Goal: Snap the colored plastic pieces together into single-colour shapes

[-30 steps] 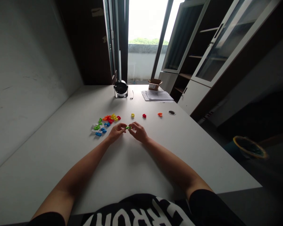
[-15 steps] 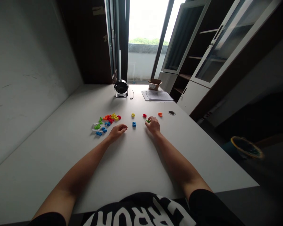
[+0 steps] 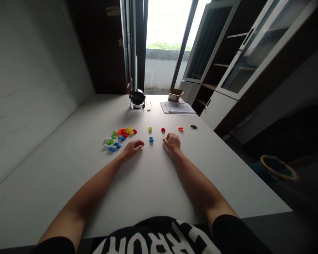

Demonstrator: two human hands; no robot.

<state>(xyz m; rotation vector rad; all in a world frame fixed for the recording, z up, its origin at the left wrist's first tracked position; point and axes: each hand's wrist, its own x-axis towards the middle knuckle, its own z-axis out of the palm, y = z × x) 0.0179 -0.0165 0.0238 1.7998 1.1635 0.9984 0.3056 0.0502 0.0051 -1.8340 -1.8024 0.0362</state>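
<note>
Right hand (image 3: 172,141) curled down on green block (image 3: 165,138), holding it to surface (image 3: 148,183); left hand (image 3: 132,149) lies loose, empty, near colored blocks (image 3: 119,137).

Head-worn view, facing forward and down

Bright daylight pours through the tall glazed opening (image 3: 164,24), blown out to white, while the dark wooden panel (image 3: 100,46) beside it sinks into gloom. The matt white tabletop (image 3: 69,173) is evenly lit, and the left hand (image 3: 132,149) and right hand (image 3: 172,142) cast faint, soft shadows. Wide-angle distortion bends the edges; the yellow-rimmed round bin (image 3: 278,167) is blurred.
</note>
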